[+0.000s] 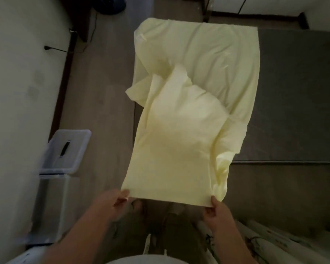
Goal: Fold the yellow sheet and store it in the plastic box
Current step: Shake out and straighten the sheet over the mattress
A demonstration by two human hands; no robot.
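Observation:
The pale yellow sheet (181, 130) stretches from my hands up onto a dark grey mattress, its far part lying spread and rumpled there. My left hand (112, 201) pinches the near left corner of the sheet. My right hand (216, 210) pinches the near right corner, where the fabric bunches. The near edge hangs taut between both hands above my legs. The clear plastic box (50, 206) stands on the floor at my left, against the wall, with its lid (69, 149) tipped up behind it.
The dark grey mattress (293, 101) fills the right side. A white wall (17, 92) runs along the left with a cable and plug at its base. Wooden floor (97, 92) lies between wall and mattress. Pale rods (265, 242) lie at the lower right.

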